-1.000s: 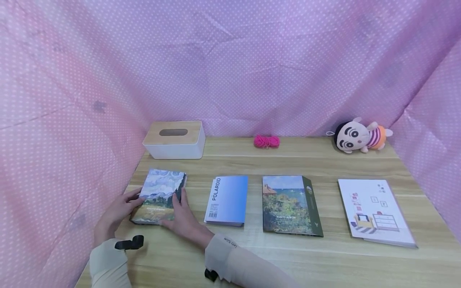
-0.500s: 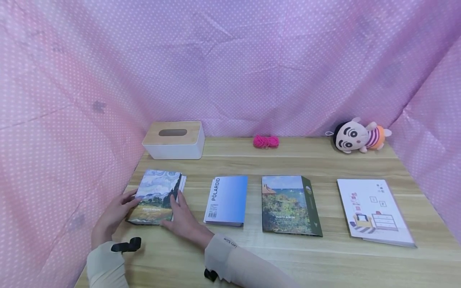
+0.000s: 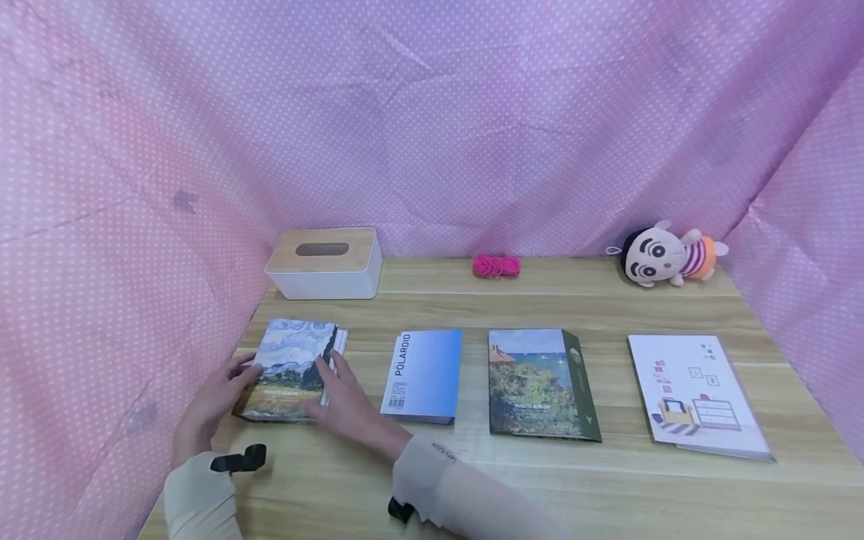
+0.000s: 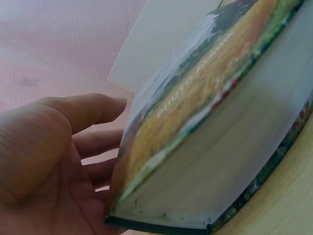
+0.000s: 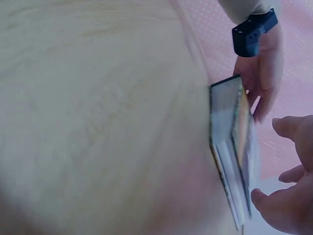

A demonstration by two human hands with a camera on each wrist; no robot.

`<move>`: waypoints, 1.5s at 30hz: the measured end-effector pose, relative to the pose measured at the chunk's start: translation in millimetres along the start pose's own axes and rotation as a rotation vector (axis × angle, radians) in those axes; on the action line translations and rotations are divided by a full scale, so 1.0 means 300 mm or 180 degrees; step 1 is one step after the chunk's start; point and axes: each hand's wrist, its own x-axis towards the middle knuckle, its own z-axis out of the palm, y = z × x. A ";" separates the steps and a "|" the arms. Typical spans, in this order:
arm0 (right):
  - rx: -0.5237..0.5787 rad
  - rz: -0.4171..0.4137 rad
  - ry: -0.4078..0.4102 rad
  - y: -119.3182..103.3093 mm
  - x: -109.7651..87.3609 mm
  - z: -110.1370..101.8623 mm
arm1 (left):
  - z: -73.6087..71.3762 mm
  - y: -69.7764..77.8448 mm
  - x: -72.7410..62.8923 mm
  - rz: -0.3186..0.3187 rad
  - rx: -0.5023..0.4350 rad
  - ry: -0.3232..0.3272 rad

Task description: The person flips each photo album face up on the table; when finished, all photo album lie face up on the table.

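Observation:
A thick photo album [image 3: 286,375] with a painted landscape cover lies flat at the table's left side, its page edges showing on the right. My left hand [image 3: 211,397] is at its left side; in the left wrist view, the thumb and relaxed fingers [image 4: 100,143] reach the spine without curling round it. My right hand [image 3: 351,405] hovers by the right edge with its fingers spread, and the right wrist view shows a gap between fingertips and album. To the right lies a blue POLAROID album [image 3: 427,375].
Farther right on the wooden table [image 3: 540,487] lie a green-spined photo album [image 3: 536,382] and a white album with a room drawing [image 3: 698,394]. Along the back are a tissue box [image 3: 324,262], pink yarn [image 3: 496,266] and a plush doll [image 3: 668,255]. A pink dotted curtain [image 3: 432,135] surrounds the table.
The landscape photo album has shifted slightly left with my left hand beside it. Its page edges now show on the right, and my right hand has come away from that edge.

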 end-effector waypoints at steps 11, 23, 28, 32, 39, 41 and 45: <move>0.0036 -0.0029 0.0359 0.026 -0.027 -0.148 | 0.006 0.107 -0.041 0.0241 0.0352 0.0724; -0.0018 -0.0020 0.0861 0.121 -0.091 -0.340 | 0.109 0.242 -0.064 0.0927 0.0391 0.0864; 0.0031 0.0052 0.1058 0.171 -0.119 -0.393 | 0.183 0.282 -0.043 0.1152 0.0319 0.0652; 0.0116 0.0160 0.1280 0.217 -0.145 -0.422 | 0.250 0.303 -0.025 0.1277 0.0249 0.0451; 0.0343 0.0624 0.1407 0.302 -0.194 -0.453 | 0.371 0.326 -0.009 0.1432 0.0254 0.0064; 0.0440 0.0715 0.1331 0.311 -0.214 -0.462 | 0.406 0.332 -0.004 0.1471 0.0289 -0.0044; 0.0540 0.0853 0.1128 0.311 -0.254 -0.458 | 0.463 0.347 -0.006 0.1420 0.0343 -0.0215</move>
